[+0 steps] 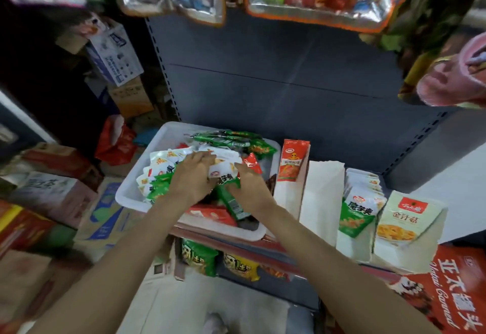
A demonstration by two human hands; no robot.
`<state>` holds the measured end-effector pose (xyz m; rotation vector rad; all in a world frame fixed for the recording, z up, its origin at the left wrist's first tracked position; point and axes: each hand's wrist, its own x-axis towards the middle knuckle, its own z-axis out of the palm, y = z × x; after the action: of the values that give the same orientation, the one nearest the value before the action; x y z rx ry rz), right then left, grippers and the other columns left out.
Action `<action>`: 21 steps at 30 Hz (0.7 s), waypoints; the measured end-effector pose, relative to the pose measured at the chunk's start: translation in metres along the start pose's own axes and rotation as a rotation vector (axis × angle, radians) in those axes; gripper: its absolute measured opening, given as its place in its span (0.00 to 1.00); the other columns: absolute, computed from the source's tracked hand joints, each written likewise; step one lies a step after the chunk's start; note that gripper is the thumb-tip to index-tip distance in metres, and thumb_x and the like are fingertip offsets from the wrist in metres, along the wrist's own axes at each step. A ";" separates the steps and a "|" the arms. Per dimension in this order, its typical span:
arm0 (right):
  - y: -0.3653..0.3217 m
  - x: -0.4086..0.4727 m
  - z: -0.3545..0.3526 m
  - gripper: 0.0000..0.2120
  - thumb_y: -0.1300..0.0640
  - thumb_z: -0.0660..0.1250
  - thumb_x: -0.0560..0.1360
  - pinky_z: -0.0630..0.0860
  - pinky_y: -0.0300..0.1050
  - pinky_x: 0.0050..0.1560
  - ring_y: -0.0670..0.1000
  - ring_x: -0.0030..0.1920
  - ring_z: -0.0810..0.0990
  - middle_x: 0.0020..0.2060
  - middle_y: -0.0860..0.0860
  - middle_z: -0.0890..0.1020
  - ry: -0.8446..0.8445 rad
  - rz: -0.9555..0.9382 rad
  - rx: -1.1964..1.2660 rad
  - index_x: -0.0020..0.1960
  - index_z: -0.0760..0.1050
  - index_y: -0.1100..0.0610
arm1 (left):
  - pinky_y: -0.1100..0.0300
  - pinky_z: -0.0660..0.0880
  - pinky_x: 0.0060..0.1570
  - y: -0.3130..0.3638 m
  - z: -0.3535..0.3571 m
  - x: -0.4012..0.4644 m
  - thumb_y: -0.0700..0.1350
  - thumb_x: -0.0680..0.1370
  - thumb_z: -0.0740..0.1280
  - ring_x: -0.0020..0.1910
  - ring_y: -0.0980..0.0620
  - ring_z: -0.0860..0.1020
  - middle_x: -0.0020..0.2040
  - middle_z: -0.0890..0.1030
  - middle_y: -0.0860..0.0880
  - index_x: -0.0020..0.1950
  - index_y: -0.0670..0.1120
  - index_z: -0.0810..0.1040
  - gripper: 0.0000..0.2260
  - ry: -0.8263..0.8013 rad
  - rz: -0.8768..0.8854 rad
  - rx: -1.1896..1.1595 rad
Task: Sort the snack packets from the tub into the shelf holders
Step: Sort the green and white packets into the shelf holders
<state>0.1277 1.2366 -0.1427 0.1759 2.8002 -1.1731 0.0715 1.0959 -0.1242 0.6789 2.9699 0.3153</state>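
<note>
Both hands in the tub, sorting packets on the shelf.

Cartons (50,191) stack at far left. The white tub (126,194) holds mixed snack packets (168,161); the left hand (193,175) grasps white packets, the right hand (249,189) grips a green packet (232,202). Rightward stand white shelf holders (322,202): red packet (293,160), green-white packets (359,210), yellow-label packet (406,218).
</note>
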 end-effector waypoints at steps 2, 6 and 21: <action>-0.006 0.014 0.017 0.31 0.49 0.67 0.75 0.72 0.46 0.54 0.59 0.60 0.75 0.62 0.59 0.75 -0.118 0.076 -0.054 0.71 0.61 0.62 | 0.52 0.62 0.68 -0.017 0.000 0.005 0.48 0.75 0.69 0.70 0.45 0.63 0.72 0.66 0.46 0.73 0.47 0.65 0.27 -0.098 0.041 0.016; -0.010 0.026 0.033 0.15 0.56 0.62 0.78 0.74 0.47 0.45 0.60 0.54 0.78 0.55 0.60 0.77 -0.232 0.090 -0.321 0.61 0.70 0.63 | 0.52 0.66 0.67 -0.037 0.007 0.010 0.47 0.75 0.69 0.68 0.46 0.68 0.71 0.69 0.46 0.73 0.49 0.66 0.27 -0.190 0.067 -0.164; 0.006 -0.032 -0.062 0.18 0.75 0.60 0.72 0.78 0.41 0.37 0.47 0.35 0.81 0.40 0.50 0.83 0.241 0.187 0.898 0.53 0.74 0.55 | 0.58 0.76 0.54 0.046 0.004 0.004 0.44 0.75 0.70 0.50 0.52 0.80 0.53 0.80 0.49 0.67 0.49 0.69 0.21 -0.103 0.050 -0.986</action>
<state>0.1575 1.2827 -0.0993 0.6514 2.1201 -2.3703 0.0880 1.1386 -0.1178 0.5765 2.2441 1.5184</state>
